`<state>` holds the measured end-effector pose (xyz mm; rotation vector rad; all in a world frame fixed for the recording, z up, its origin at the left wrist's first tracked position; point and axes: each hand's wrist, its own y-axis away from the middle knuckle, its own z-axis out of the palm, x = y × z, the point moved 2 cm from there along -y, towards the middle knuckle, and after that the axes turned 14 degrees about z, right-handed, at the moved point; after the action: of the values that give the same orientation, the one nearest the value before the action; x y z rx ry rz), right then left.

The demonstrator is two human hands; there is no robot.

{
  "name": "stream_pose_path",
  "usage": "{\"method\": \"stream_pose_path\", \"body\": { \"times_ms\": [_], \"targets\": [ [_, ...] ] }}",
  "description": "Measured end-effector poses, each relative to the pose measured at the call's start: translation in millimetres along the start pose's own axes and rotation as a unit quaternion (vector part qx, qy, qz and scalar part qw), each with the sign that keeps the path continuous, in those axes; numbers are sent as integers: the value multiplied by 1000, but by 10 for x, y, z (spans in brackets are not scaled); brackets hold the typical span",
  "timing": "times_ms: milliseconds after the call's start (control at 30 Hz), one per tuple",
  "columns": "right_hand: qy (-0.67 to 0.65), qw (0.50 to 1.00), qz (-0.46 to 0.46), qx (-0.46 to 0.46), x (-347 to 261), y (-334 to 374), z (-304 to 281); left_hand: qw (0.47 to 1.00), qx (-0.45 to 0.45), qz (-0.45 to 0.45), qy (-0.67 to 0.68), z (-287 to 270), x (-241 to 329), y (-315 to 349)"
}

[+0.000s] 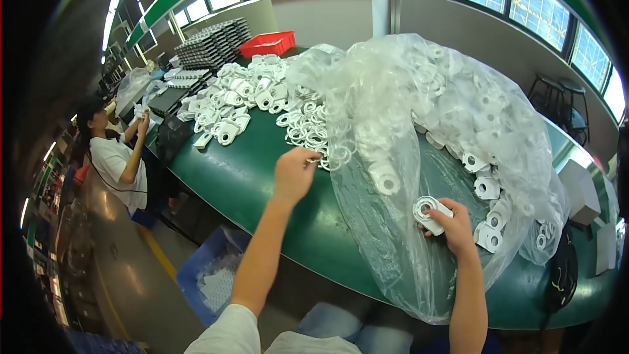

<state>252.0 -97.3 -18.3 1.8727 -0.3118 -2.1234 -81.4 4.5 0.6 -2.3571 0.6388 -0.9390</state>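
Observation:
In my right hand [458, 228] is a white plastic housing [432, 215] with a round ringed opening, thumb over its face, held above the clear plastic bag [386, 249]. My left hand [293, 174] has its fingertips pinched together at the near edge of a heap of white plastic rings [306, 126]. Whether a ring is between those fingertips is too small to tell. Beyond the rings lies a pile of similar white housings [226, 95]. Many more housings show through the big bag and spill from it near my right hand.
A green table [246, 180] curves across the view. Toward its far left are stacked dark trays [213, 42] and a red bin [267, 44]. A blue crate [196, 265] stands below the left edge. A co-worker [118, 157] sits at left. White boxes [578, 191] are at right.

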Motion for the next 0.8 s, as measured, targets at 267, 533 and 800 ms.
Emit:
{"method": "stream_pose_path", "body": {
  "times_ms": [267,533,800],
  "targets": [
    [-10,1000,-10,0,37,-42,-31,973,-36,212,-90,-47,-387,-164],
    [-9,1000,-4,-11,50,-44,-58,980,-182,77,-30,-220,-386,-857],
    [-72,997,21,3,85,-101,-71,947,-155,-32,281,236,599,-821]
  ]
}}
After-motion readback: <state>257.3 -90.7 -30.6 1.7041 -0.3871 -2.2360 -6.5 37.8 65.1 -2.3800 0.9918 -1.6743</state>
